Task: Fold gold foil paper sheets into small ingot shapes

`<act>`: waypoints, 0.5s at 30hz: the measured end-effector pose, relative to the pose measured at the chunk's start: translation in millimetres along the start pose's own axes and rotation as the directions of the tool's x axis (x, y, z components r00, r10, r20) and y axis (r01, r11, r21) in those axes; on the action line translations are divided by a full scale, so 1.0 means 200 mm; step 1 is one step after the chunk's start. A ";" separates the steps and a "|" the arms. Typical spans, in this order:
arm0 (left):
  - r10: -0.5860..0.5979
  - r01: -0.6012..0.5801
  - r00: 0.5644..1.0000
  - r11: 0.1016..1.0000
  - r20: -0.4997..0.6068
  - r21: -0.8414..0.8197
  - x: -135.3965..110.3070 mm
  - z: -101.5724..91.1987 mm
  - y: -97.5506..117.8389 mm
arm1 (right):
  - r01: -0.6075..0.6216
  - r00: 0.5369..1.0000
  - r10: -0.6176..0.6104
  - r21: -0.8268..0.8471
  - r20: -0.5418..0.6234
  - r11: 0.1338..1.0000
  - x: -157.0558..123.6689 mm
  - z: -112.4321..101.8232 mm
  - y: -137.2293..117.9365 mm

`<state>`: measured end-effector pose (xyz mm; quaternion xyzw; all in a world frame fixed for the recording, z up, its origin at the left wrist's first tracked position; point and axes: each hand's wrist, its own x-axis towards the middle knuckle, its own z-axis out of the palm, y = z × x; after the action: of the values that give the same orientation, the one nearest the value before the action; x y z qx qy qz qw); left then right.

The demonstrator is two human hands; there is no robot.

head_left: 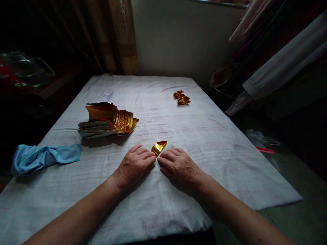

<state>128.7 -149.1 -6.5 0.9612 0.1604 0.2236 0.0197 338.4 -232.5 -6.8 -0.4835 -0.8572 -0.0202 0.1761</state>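
Note:
A small sheet of gold foil paper (158, 147), partly folded so that its pale back also shows, lies on the cloth-covered table in front of me. My left hand (138, 163) grips its near left edge, fingers bent and pressed together. From the other side my right hand (178, 165) pinches the same sheet near its lower corner. The fingertips almost meet, and they hide the paper's near part. To the left, beyond my left hand, rests a stack of gold foil papers (106, 124), some curled upward. Several folded gold foil pieces (182, 98) sit farther back on the right.
A blue cloth (46, 158) lies at the table's left edge. White fabric (224, 160) covers the table. Beyond it, a glass pitcher (28, 69) stands at the left, clothes (286, 58) hang at the right, and a clear plastic bag (262, 137) is below the right edge.

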 end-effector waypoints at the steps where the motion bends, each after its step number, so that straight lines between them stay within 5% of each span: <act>1: 0.012 -0.012 1.000 1.000 -0.001 0.020 0.00 0.00 0.00 | -0.004 1.000 0.004 0.008 0.002 1.000 0.00 0.00 -0.01; 7: 0.020 -0.020 1.000 0.999 -0.016 0.038 0.00 0.00 0.00 | -0.085 0.996 0.088 0.108 -0.030 0.991 0.00 -0.02 -0.05; 15: -0.005 0.005 1.000 1.000 -0.025 0.021 0.00 0.00 -0.01 | -0.071 0.995 0.062 -0.131 -0.072 0.989 0.05 0.04 -0.08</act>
<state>128.3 -148.1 -7.6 0.9580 0.1654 0.2339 0.0083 318.1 -231.8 -10.0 -0.5216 -0.8309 -0.0880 0.1729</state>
